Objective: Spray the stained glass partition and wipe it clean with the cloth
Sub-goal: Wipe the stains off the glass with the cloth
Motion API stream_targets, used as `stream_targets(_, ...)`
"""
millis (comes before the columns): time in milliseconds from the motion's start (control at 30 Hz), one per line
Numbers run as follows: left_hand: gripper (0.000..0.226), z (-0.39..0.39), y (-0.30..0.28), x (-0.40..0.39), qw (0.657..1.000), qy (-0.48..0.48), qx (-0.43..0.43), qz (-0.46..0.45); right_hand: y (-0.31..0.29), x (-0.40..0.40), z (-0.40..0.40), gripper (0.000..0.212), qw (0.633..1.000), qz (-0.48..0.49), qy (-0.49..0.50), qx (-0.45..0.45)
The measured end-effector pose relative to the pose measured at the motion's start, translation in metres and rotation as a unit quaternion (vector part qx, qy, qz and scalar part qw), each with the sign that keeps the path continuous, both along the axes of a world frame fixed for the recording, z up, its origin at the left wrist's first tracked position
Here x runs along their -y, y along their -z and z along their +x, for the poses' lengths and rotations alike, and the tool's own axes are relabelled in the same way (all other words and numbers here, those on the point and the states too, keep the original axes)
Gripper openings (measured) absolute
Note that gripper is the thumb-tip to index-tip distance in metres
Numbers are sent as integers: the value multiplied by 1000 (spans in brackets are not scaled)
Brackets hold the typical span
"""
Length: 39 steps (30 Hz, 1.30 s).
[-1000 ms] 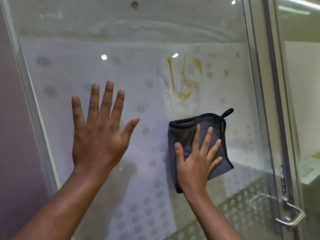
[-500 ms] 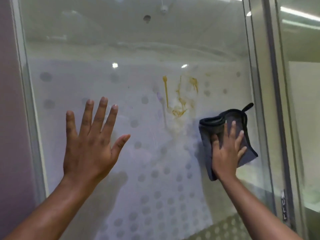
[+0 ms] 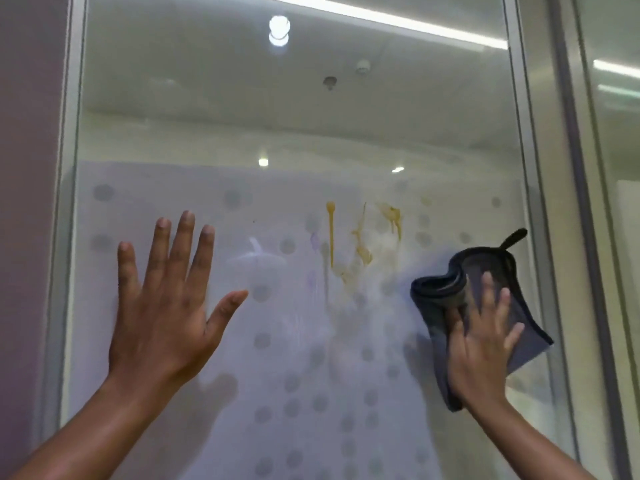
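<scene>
**Cloth on the glass, stain not yet reached**

The glass partition [image 3: 173, 140] fills the view, frosted with grey dots over its lower part. A yellow-brown stain [image 3: 362, 237] of drips and smears sits right of centre, just below the top edge of the frosted band, with a cloudy wet patch under it. The grey cloth [image 3: 450, 285] is pressed to the glass near the partition's right edge, below and to the right of the stain and apart from it; its upper part is bunched into a fold, and a black loop sticks up from its top corner.

The right hand [image 3: 481, 344] lies flat on the cloth, fingers spread. The left hand [image 3: 162, 306] is open with fingers splayed, holding nothing, towards the left edge; whether it touches the glass I cannot tell.

Risks, as I judge them: the bunched cloth may smear the residue wider instead of lifting it, and the upper drips could be missed if strokes stay low.

No brand, label or writing is readable.
</scene>
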<state>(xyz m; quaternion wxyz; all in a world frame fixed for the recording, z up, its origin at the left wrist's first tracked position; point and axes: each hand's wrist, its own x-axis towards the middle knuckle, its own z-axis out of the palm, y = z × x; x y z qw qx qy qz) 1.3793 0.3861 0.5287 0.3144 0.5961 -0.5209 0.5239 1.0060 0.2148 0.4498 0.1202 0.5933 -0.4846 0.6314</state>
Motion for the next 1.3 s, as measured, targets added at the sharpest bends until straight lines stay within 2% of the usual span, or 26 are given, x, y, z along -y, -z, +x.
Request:
stream_targets(100, 89, 0, 0, 1, 1000, 2, -4, 1, -85, 4, -8, 67, 999, -3, -3, 50)
stream_targets(200, 91, -2, -1, 1, 1000, -5, -5, 8, -137, -3, 11, 62, 999, -51, -7, -8)
stream_targets(267, 92, -5, -4, 1, 1000, -2, -7, 17, -134, -14, 31, 59, 992, -89, -10, -83)
stream_targets(367, 95, -9, -5, -2, 999, -5, -17, 34, -92, -24, 52, 59, 973, -128, -9, -194)
stream_targets(433, 95, -10, -5, -9, 999, 4, -26, 41, -70, -23, 45, 58, 963, -134, -22, -235)
stream_targets(533, 94, 0, 1, -24, 999, 10, -29, 37, -72, -18, 22, 58, 976, -105, -42, -185)
stream_targets(600, 94, 16, 7, -35, 999, -9, -31, 33, -97, -14, 14, 60, 991, -71, -43, -102)
stream_targets(667, 94, 33, 12, -41, 998, -28, -37, 39, -134, -17, 17, 61, 996, -54, -44, -59)
stream_targets(800, 96, 43, 14, -38, 998, -32, -27, 52, -185, -34, 58, 61, 989, -82, -46, -111)
stream_targets(900, 95, 46, 15, -33, 999, -26, -21, 39, -164, -50, 104, 62, 966, -143, -11, -215)
stream_targets(1033, 93, 49, 16, -32, 999, -17, -18, 28, -55, -66, 134, 57, 920, -199, -18, -336)
stream_targets(1133, 93, 49, 16, -32, 999, -16, -19, 31, 17, -59, 111, 55, 894, -199, -21, -402)
stream_targets(1200, 93, 50, 16, -32, 999, -11, -17, 33, 27, -51, 86, 55, 908, -174, -23, -381)
stream_targets(1300, 94, 48, 16, -32, 999, -7, -15, 31, -13, -37, 56, 59, 970, -103, -35, -218)
